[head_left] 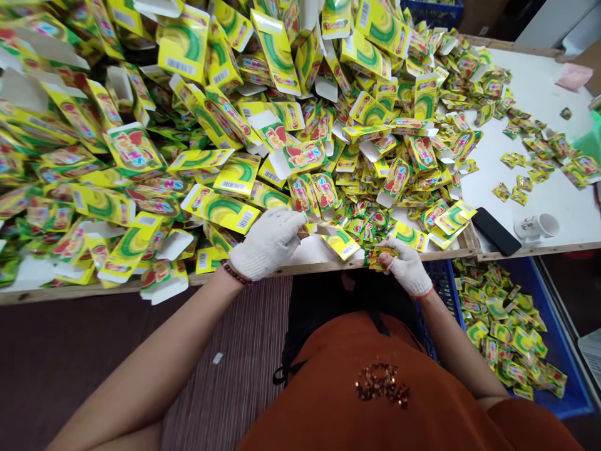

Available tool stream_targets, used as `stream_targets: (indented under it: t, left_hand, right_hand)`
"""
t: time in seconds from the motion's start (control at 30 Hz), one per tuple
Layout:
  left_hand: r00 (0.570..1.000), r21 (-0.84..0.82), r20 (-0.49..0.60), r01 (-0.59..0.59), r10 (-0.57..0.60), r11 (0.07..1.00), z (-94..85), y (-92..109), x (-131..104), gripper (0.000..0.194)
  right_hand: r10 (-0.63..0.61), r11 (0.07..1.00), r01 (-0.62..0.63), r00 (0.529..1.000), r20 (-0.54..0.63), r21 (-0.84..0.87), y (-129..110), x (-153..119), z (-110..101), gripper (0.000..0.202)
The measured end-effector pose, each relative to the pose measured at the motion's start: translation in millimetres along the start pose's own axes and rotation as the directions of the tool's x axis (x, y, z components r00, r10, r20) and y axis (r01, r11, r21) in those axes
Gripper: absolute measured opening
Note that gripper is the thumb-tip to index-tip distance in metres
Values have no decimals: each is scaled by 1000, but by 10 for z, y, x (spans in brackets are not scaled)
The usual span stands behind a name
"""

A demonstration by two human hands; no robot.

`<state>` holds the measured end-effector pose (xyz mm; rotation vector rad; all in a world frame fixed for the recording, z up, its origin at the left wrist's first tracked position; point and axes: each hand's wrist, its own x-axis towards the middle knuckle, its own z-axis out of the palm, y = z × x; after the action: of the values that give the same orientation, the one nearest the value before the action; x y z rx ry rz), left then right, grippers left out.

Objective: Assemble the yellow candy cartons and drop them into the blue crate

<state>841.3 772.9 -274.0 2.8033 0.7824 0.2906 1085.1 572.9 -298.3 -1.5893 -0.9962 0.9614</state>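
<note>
My left hand point(270, 243), in a white knitted glove, is closed at the open end of a small yellow candy box point(342, 243) by the table's front edge. Its fingertips are partly hidden, and the grip shows only in part. In a glove that leaves the thumb tip bare, my right hand point(407, 266) pinches a few small wrapped candies point(374, 257) just right of that box. Behind them lies a heap of green-wrapped candies point(369, 222). A yellow box with a barcode point(220, 210) rests beside my left wrist.
A large pile of open candy boxes point(263, 131) covers the table's left and middle. On the right side stand a black phone point(495, 232), a white mug point(538, 227) and scattered candies point(539, 156). Below, a blue crate point(570, 382) holds many wrapped candies.
</note>
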Motion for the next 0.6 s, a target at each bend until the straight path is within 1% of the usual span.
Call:
stream_targets:
  t: [0.03,0.07,0.1,0.13,0.17,0.2,0.27,0.33,0.37,0.4,0.47,0.5,0.53,0.6]
  left_hand:
    - [999,-58,26,25,-23,998,-4,44,4,30]
    - [998,-119,66,27,-20,993,4,96,5,35]
    - [994,-179,111,8,12,984,24,157,3,39]
    - [987,-230,147,-25,60,973,54,225,0,41]
    - [982,-266,159,-60,105,962,91,300,-4,41]
    - [982,-281,143,-82,126,956,133,381,-11,42]
    - [993,-249,52,-87,103,965,220,546,-33,50]
    - [997,-151,-74,-39,28,988,307,694,-68,72]
    - [992,-98,-123,-2,-10,995,348,754,-86,80]
    - [988,-57,-151,34,-42,998,386,800,-102,82]
    - [983,-30,-162,81,-85,996,445,850,-124,70]
    - [984,-45,-152,82,-88,996,464,856,-130,63]
    - [986,-72,-142,72,-81,995,473,854,-132,58]
    - [990,-131,-128,35,-52,991,467,834,-131,50]
  right_hand:
    - [-86,996,86,996,16,1,-40,-13,10,36]
    - [-164,986,164,986,32,3,-80,-19,24,32]
    - [-217,976,217,975,46,7,-117,-16,42,30]
    - [-236,972,236,970,56,5,-146,-5,62,29]
    - [-224,974,225,973,52,-4,-166,12,85,29]
    - [-193,981,194,981,33,-19,-174,34,108,30]
    - [-114,992,111,992,-46,-52,-163,76,153,32]
    - [-52,998,46,989,-140,-50,-131,100,198,35]
    - [-21,1000,17,986,-165,-23,-115,101,219,37]
    - [16,1000,-14,986,-168,16,-103,95,239,40]
    - [81,993,-68,986,-146,94,-94,74,266,44]
    - [89,992,-74,986,-144,106,-98,62,268,44]
    - [74,994,-61,985,-154,86,-108,53,261,43]
    - [-5,999,-1,985,-170,-33,-140,47,214,37]
